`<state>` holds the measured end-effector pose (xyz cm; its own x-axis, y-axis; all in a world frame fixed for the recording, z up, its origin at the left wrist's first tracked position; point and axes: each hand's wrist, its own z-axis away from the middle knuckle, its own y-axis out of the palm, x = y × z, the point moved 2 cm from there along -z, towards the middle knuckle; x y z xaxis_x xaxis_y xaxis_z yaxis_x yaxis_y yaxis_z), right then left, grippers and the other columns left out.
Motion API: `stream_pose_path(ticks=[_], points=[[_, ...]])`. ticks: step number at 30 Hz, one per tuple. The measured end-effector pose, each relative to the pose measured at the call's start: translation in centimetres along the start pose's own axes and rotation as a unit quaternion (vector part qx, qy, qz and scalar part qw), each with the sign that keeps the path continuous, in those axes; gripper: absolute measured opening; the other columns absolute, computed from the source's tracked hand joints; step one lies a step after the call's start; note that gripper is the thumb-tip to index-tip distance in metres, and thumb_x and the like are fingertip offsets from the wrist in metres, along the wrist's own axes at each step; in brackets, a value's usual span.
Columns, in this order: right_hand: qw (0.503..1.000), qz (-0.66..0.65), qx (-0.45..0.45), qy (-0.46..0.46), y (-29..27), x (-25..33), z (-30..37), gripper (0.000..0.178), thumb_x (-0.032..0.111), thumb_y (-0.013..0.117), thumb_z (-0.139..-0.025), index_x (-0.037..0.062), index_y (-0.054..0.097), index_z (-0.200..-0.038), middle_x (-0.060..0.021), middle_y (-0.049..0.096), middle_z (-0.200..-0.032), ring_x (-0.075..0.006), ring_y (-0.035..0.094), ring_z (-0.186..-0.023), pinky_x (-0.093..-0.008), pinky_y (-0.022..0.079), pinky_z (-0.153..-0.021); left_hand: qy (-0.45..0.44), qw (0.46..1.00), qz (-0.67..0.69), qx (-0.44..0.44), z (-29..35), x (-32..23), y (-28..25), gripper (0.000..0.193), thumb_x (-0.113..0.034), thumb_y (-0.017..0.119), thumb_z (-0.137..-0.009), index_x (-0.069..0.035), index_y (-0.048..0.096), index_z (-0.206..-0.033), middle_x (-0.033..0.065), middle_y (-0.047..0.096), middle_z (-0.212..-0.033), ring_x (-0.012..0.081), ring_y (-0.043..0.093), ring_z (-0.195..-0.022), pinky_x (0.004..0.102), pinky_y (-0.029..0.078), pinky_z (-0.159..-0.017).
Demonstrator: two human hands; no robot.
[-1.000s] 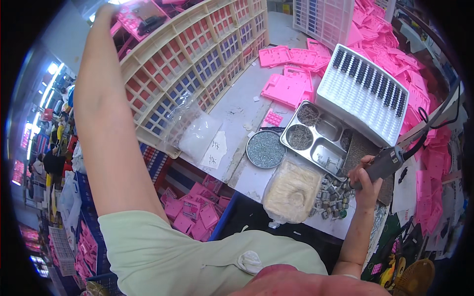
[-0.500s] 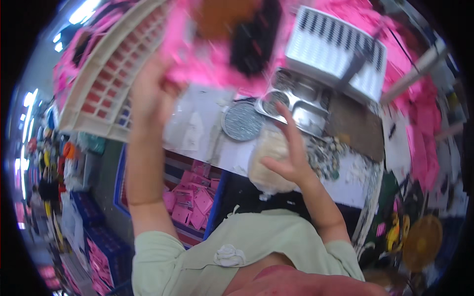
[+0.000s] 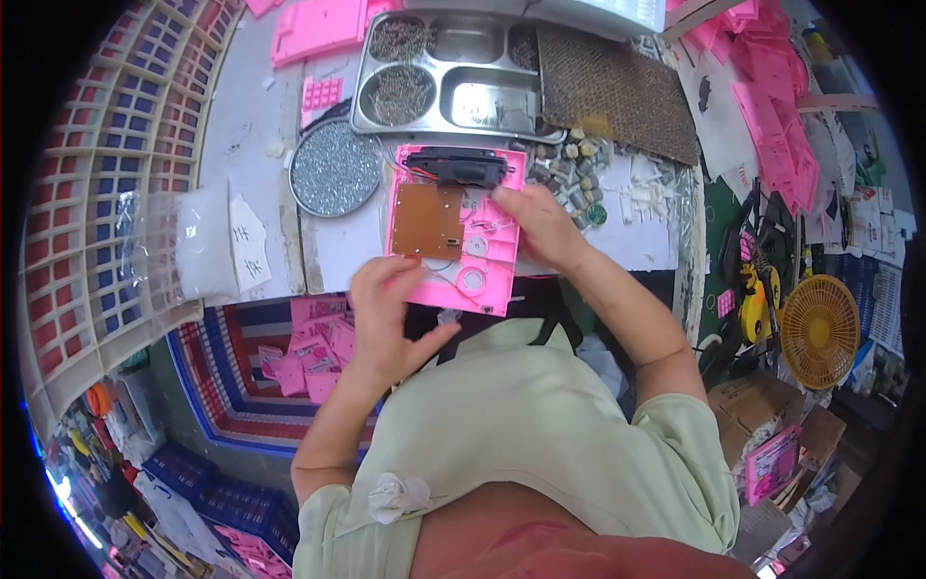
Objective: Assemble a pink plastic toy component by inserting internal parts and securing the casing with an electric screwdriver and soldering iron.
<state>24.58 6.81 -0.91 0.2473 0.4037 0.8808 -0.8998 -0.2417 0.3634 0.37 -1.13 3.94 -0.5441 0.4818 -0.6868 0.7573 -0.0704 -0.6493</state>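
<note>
A pink plastic housing (image 3: 502, 253) is in front of me at the table's near edge, its inner side facing up. Inside it are a brown circuit board (image 3: 427, 224), a black module (image 3: 455, 166) along the far end and thin wires. My right hand (image 3: 542, 227) grips the housing's right edge, thumb on top; its other fingers are hidden below. My left hand (image 3: 384, 314) is at the near left corner, fingertips against the edge by the board and thumb spread away from it.
Ahead stand a steel compartment tray (image 3: 439, 124) of small screws and a round dish (image 3: 336, 169) of tiny metal parts. Small cylindrical parts (image 3: 579, 179) lie to the right near a brown mat (image 3: 617, 92). A lattice crate (image 3: 125, 145) rises at left; a basket (image 3: 227, 400) of pink pieces sits below.
The pink housing, blurred and high ahead near my left hand before, has come down toward me. My right hand has closed on its right edge. The view has shifted too.
</note>
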Motion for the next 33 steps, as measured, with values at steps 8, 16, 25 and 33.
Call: stream_pose_path(ticks=[8, 16, 25, 33], points=[[0.811, 0.573, -0.049, -0.110, -0.5, 2.8, -2.5, 0.047, 0.046, 0.072, -0.089, 0.0030, 0.069, -0.070, -0.0153, 0.058, -0.057, -0.0311, 0.061, -0.054, -0.0401, 0.045, -0.054, 0.035, 0.992, -0.076, 0.096, 0.5, 2.9, 1.8, 0.033, -0.015, 0.076, -0.083, -0.014, 0.070, -0.115, 0.0060, 0.062, -0.109, 0.0226, 0.062, -0.096, 0.0425, 0.041, -0.088], [0.816, 0.577, -0.032, -0.035, -0.4, 4.0, -0.5, 0.044, 0.046, 0.076, -0.086, 0.0062, 0.066, -0.104, -0.0142, 0.067, -0.067, -0.0327, 0.065, -0.059, -0.0410, 0.049, -0.059, 0.045, 0.987, -0.090, 0.127, -1.6, 2.9, 1.9, 0.029, -0.015, 0.071, -0.087, -0.013, 0.071, -0.116, 0.0045, 0.062, -0.103, 0.0212, 0.062, -0.091, 0.0402, 0.042, -0.079], [0.888, 0.457, -0.045, -0.001, 1.1, 2.4, 6.2, 0.082, 0.020, 0.078, -0.085, 0.0091, 0.035, -0.153, -0.0091, 0.073, -0.083, -0.0212, 0.065, -0.059, -0.0326, 0.048, -0.056, 0.030, 0.985, -0.076, 0.150, -3.3, 1.2, 1.8, 0.048, -0.019, 0.078, -0.079, -0.010, 0.066, -0.124, 0.0063, 0.060, -0.104, 0.0259, 0.059, -0.096, 0.0436, 0.040, -0.085], [0.826, 0.479, 0.115, -0.273, 2.8, 4.2, 4.1, 0.050, 0.019, 0.080, -0.081, 0.0088, 0.067, -0.128, -0.0039, 0.071, -0.089, -0.0226, 0.063, -0.068, -0.0337, 0.049, -0.063, 0.160, 0.978, -0.032, 0.128, -1.6, 1.2, 3.5, 0.034, -0.020, 0.075, -0.079, -0.010, 0.070, -0.111, 0.0019, 0.059, -0.093, 0.0209, 0.059, -0.090, 0.0396, 0.042, -0.082]])
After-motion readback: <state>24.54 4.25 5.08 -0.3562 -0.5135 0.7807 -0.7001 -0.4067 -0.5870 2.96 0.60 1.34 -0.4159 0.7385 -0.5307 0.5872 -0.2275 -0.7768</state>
